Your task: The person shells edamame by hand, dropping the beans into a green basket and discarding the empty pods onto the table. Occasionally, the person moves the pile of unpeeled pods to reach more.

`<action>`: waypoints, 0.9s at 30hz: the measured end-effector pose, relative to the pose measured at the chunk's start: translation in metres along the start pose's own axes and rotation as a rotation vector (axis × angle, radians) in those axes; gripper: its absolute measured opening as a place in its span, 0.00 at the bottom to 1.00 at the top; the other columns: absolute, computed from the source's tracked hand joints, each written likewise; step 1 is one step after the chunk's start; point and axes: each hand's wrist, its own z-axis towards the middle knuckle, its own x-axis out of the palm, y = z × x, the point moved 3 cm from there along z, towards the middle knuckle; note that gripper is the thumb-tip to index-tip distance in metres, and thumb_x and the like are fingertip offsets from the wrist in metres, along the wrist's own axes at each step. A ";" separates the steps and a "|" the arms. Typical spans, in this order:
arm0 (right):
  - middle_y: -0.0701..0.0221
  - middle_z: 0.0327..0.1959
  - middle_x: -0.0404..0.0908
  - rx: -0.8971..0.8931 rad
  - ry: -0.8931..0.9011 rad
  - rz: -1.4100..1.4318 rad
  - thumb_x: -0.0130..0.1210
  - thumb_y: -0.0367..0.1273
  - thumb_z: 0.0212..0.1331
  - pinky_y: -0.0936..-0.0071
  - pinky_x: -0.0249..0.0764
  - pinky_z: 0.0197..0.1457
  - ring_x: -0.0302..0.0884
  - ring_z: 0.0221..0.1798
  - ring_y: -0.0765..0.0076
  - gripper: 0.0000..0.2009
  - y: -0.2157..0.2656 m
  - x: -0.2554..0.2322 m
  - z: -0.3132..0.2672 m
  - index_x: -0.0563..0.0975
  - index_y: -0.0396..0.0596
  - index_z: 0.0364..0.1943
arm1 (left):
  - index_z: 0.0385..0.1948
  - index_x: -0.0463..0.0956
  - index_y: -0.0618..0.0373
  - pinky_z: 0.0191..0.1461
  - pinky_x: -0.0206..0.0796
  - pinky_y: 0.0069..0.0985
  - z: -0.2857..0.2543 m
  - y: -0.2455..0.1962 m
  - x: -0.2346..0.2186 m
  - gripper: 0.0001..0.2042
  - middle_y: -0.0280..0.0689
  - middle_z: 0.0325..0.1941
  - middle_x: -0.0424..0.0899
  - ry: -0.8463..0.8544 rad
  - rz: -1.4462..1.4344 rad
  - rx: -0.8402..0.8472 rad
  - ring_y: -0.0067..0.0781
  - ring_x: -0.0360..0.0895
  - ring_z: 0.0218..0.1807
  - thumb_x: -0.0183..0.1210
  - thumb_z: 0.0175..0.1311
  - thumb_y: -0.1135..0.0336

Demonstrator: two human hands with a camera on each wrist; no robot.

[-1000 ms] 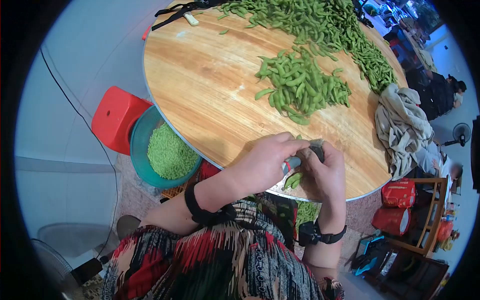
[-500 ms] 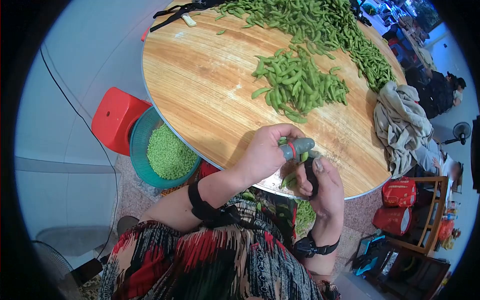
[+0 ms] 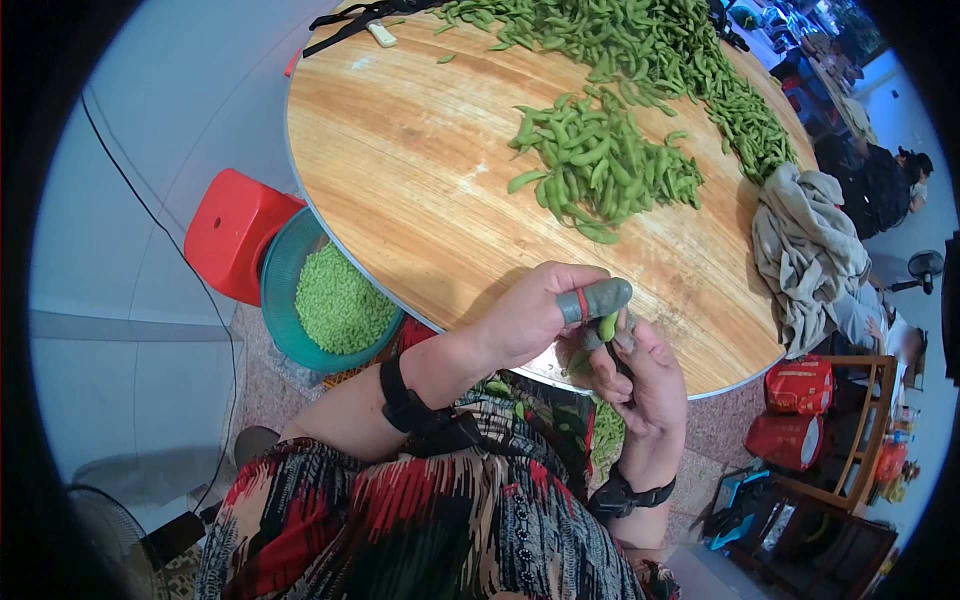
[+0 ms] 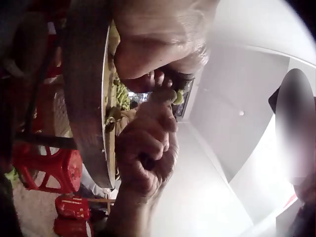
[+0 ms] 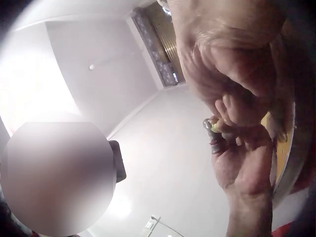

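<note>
Over the near edge of the round wooden table [image 3: 430, 190], my two hands meet at a green soybean pod [image 3: 608, 325]. My left hand [image 3: 530, 315] pinches it under the thumb, which wears a grey-green cover [image 3: 605, 297] tied with a red band. From the other side, my right hand [image 3: 650, 375] grips the pod's lower end between thumb and curled fingers. In the right wrist view a bit of the pod [image 5: 215, 124] shows beside the covered thumb; its rest is hidden by fingers. A loose pile of pods [image 3: 600, 165] lies beyond my hands.
A larger heap of pods [image 3: 640, 45] covers the table's far side. Left of the table, a teal basket [image 3: 285, 330] of shelled beans [image 3: 340, 305] stands beside a red stool [image 3: 235, 235]. A crumpled grey cloth [image 3: 805, 245] hangs at the right edge. People sit farther right.
My hands were close together a second ago with the left thumb low. Since then the left thumb has risen, a pod has come into view under it, and my right hand has turned palm-up.
</note>
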 end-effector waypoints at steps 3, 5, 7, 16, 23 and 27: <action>0.78 0.18 0.68 0.004 0.018 0.065 0.44 0.31 0.64 0.88 0.49 0.17 0.53 0.15 0.88 0.07 -0.002 0.002 0.002 0.71 0.43 0.34 | 0.31 0.74 0.58 0.35 0.64 0.15 -0.001 -0.004 -0.003 0.06 0.28 0.26 0.73 -0.099 0.262 -0.037 0.13 0.69 0.29 0.55 0.60 0.66; 0.79 0.18 0.69 -0.233 -0.186 -0.391 0.45 0.30 0.63 0.89 0.49 0.16 0.55 0.15 0.89 0.06 -0.001 -0.006 0.006 0.72 0.43 0.32 | 0.31 0.74 0.58 0.36 0.65 0.15 -0.001 -0.003 0.005 0.04 0.28 0.26 0.73 -0.148 0.370 0.050 0.13 0.69 0.30 0.56 0.59 0.69; 0.80 0.18 0.69 -0.280 -0.244 -0.483 0.45 0.29 0.62 0.89 0.49 0.16 0.55 0.15 0.90 0.05 -0.002 -0.009 0.008 0.72 0.44 0.32 | 0.31 0.74 0.59 0.38 0.65 0.16 -0.002 -0.005 0.006 0.03 0.28 0.27 0.73 -0.200 0.476 0.139 0.13 0.69 0.30 0.57 0.58 0.71; 0.80 0.19 0.71 -0.231 -0.296 -0.446 0.47 0.30 0.62 0.90 0.49 0.17 0.55 0.16 0.91 0.05 0.010 -0.010 0.008 0.73 0.44 0.34 | 0.42 0.74 0.61 0.45 0.67 0.20 -0.005 -0.009 0.006 0.11 0.31 0.34 0.78 -0.191 0.428 0.203 0.20 0.74 0.40 0.56 0.57 0.73; 0.77 0.31 0.73 -0.489 -0.283 -0.520 0.52 0.27 0.57 0.86 0.65 0.39 0.68 0.36 0.84 0.11 0.024 -0.008 0.008 0.71 0.41 0.44 | 0.52 0.67 0.53 0.41 0.68 0.29 -0.010 -0.015 0.017 0.23 0.37 0.32 0.78 -0.206 1.093 0.405 0.38 0.77 0.38 0.58 0.52 0.72; 0.77 0.29 0.72 -0.457 -0.242 -0.377 0.53 0.25 0.56 0.89 0.61 0.27 0.64 0.25 0.87 0.11 0.018 -0.015 0.009 0.71 0.41 0.44 | 0.49 0.70 0.53 0.41 0.68 0.30 -0.008 -0.014 0.016 0.20 0.38 0.34 0.77 -0.092 1.148 0.463 0.39 0.77 0.37 0.58 0.52 0.73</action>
